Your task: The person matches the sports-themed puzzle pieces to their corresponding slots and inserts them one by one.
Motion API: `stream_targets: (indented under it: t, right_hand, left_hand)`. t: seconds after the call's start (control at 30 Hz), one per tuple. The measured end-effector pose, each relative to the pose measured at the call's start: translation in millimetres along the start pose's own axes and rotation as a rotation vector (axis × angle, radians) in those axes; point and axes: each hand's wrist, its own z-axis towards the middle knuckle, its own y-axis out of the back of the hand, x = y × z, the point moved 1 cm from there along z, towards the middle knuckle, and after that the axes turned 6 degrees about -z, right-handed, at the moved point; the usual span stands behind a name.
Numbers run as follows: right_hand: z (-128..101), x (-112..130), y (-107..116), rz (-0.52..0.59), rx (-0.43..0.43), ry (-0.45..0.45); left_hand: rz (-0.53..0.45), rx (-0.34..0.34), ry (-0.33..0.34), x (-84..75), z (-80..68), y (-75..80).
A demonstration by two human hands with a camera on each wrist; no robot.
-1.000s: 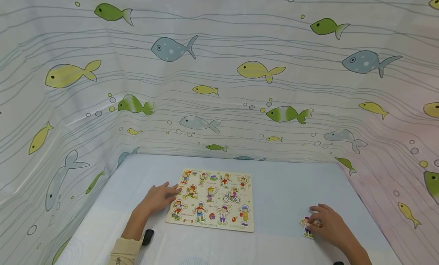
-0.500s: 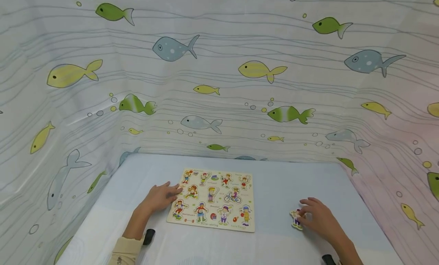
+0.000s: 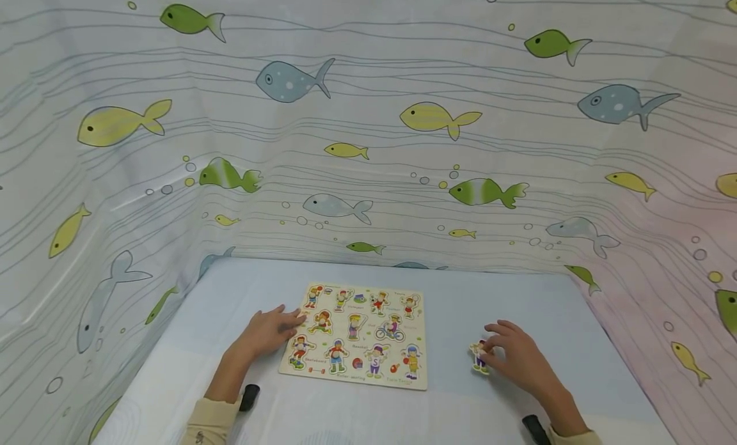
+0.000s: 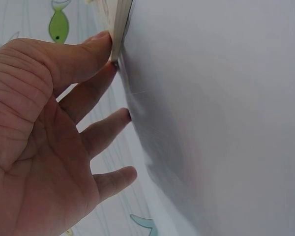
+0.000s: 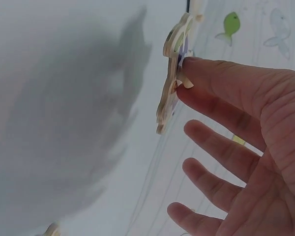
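A wooden peg-puzzle board (image 3: 368,343) with pictures of children playing sports lies flat on the table. My left hand (image 3: 270,330) rests at its left edge. In the left wrist view the thumb and index fingertips touch the board's edge (image 4: 119,27), and the other fingers are spread loosely. To the right of the board, my right hand (image 3: 515,355) pinches a child-shaped wooden puzzle piece (image 3: 479,357) between thumb and index finger. In the right wrist view that puzzle piece (image 5: 173,73) is seen edge-on above the table, the remaining fingers extended apart.
A pale blue-white cloth covers the table (image 3: 449,406). Behind and beside it hangs a curtain (image 3: 380,176) printed with fish. A small wooden shape (image 5: 51,230) shows at the lower left of the right wrist view.
My right hand has moved left and slightly away from me, carrying the puzzle piece closer to the board. The left hand stays at the board's left edge.
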Motion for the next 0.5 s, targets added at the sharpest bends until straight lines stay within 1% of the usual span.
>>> stream_targets:
  t: [0.13, 0.3, 0.5]
  right_hand:
    - [8, 10, 0, -0.011, 0.002, 0.011]
    - [14, 23, -3, 0.006, -0.015, 0.043]
    - [22, 37, -13, 0.022, 0.007, 0.064]
  left_hand:
    - [-0.002, 0.001, 0.002, 0.2, 0.3, 0.1]
    - [-0.006, 0.005, 0.003, 0.8, 0.4, -0.4]
    - [0.0, 0.003, -0.003, 0.9, 0.4, -0.5]
